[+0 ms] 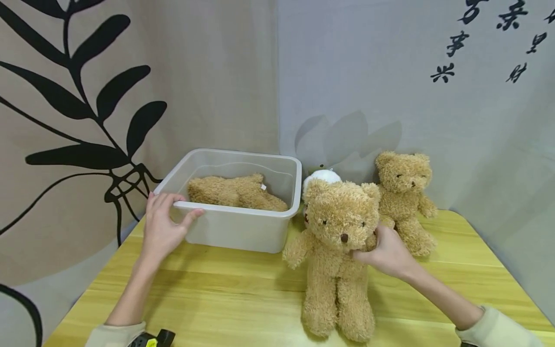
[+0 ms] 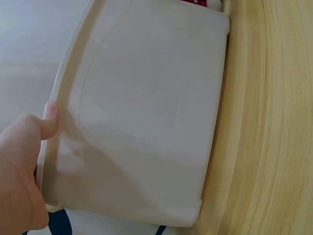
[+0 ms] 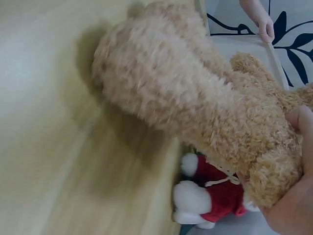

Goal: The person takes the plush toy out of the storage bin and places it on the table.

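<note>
My right hand (image 1: 388, 250) grips a light brown teddy bear (image 1: 338, 270) by its side, near the arm. The bear is upright in front of me, facing my way, with its feet low by the tabletop; whether they touch it I cannot tell. In the right wrist view the thumb and palm (image 3: 291, 196) press into the curly fur. My left hand (image 1: 165, 229) holds the near left corner of a pale plastic bin (image 1: 238, 229), fingers over the rim and thumb along the outer wall. Inside the bin lies another brown plush toy (image 1: 230, 190), partly hidden by the front wall.
A second teddy bear (image 1: 405, 202) sits at the back right of the wooden table (image 1: 243, 294). Behind the held bear is a white plush toy (image 1: 323, 177), mostly hidden; the right wrist view shows its red clothing (image 3: 227, 196). A printed cloth (image 1: 217, 72) hangs behind the table.
</note>
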### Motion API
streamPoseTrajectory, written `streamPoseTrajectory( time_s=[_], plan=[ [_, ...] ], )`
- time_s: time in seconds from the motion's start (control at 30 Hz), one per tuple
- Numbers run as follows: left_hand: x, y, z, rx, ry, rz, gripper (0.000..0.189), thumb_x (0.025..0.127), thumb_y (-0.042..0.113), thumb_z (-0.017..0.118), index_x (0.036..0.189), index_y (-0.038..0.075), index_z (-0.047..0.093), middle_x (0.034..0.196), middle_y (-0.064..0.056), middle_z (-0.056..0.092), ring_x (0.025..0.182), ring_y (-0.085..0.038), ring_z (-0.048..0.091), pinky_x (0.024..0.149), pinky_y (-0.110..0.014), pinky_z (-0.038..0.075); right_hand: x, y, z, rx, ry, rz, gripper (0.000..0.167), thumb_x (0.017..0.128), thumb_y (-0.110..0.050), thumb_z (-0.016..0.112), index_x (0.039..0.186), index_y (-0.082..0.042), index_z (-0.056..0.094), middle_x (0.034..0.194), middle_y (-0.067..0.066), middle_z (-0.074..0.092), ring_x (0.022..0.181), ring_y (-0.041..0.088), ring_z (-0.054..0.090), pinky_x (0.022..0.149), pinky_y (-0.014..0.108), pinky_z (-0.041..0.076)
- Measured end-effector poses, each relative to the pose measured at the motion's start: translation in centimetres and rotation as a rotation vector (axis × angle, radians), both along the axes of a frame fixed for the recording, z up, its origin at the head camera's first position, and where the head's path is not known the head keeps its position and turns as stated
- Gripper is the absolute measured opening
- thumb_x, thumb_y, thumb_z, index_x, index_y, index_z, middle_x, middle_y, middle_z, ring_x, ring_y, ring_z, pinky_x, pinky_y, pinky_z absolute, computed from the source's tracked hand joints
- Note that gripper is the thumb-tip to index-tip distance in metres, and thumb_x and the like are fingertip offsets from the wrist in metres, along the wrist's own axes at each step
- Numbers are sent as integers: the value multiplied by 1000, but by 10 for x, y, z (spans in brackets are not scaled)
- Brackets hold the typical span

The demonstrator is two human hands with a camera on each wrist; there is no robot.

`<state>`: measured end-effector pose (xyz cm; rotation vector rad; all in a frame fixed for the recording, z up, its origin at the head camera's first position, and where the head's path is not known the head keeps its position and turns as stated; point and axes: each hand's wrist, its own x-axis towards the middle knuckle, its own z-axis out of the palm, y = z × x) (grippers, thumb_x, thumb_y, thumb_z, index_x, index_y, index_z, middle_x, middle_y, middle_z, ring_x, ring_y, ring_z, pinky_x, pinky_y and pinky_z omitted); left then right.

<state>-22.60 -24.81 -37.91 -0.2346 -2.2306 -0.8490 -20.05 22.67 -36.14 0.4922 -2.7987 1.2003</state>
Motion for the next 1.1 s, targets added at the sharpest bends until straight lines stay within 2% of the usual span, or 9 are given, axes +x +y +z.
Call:
streamPoseTrajectory(
  time_s=[0.13, 0.23, 0.37, 0.47, 0.57, 0.63, 0.77, 1.1],
  plan=[
    [1, 0, 0, -2, 3, -2, 50, 80, 27, 86, 106, -7, 62, 103, -26, 63, 118, -46, 49, 126, -48, 5, 4, 0, -12, 13, -86, -17, 69, 72, -18, 83, 125, 9, 48, 96, 12, 63, 69, 16, 56, 62, 32, 57],
    [1, 0, 0, -3, 8, 4, 49, 79, 26, 86, 106, -7, 62, 103, -26, 63, 118, -46, 49, 125, -49, 6, 8, -1, -24, 20, -165, -5, 59, 74, -19, 81, 116, 8, 51, 83, 9, 59, 55, 13, 45, 51, 29, 51],
    [0, 1, -1, 1, 6, 6, 49, 79, 25, 87, 106, -7, 63, 104, -26, 63, 119, -47, 48, 125, -50, 7, 14, -4, -42, 29, -205, 24, 62, 76, -23, 83, 121, 8, 55, 97, 8, 66, 71, 14, 58, 67, 31, 58],
    [0, 2, -1, 4, 4, 3, 49, 78, 25, 87, 107, -7, 63, 104, -27, 63, 119, -47, 48, 125, -50, 7, 19, -5, -51, 48, -210, 15, 78, 76, -30, 85, 129, 15, 50, 117, 22, 65, 101, 30, 65, 88, 44, 59],
    [-1, 1, -1, 6, 9, 3, 48, 78, 24, 87, 106, -7, 62, 104, -27, 63, 118, -47, 49, 125, -49, 6, 22, -5, -54, 47, -239, -2, 96, 78, -38, 84, 139, 20, 39, 134, 38, 52, 121, 49, 55, 101, 59, 49],
    [-1, 1, 0, 8, 10, 4, 48, 77, 23, 87, 105, -7, 62, 105, -27, 63, 118, -46, 49, 125, -49, 6, 22, -4, -53, 44, -255, -3, 104, 80, -43, 82, 144, 21, 30, 144, 41, 40, 132, 55, 43, 107, 65, 40],
    [0, 0, -1, 10, 2, 8, 48, 78, 23, 87, 106, -7, 62, 107, -27, 62, 121, -47, 47, 125, -49, 6, 23, -4, -51, 38, -283, 6, 106, 83, -46, 79, 148, 19, 25, 151, 40, 31, 138, 56, 33, 109, 70, 33],
    [0, 1, -1, 3, -5, 8, 50, 79, 25, 86, 108, -8, 62, 109, -28, 62, 122, -48, 47, 125, -49, 6, 35, -9, -58, 4, -281, 17, 108, 84, -47, 79, 148, 20, 23, 151, 41, 29, 137, 57, 32, 107, 72, 33]
  ],
)
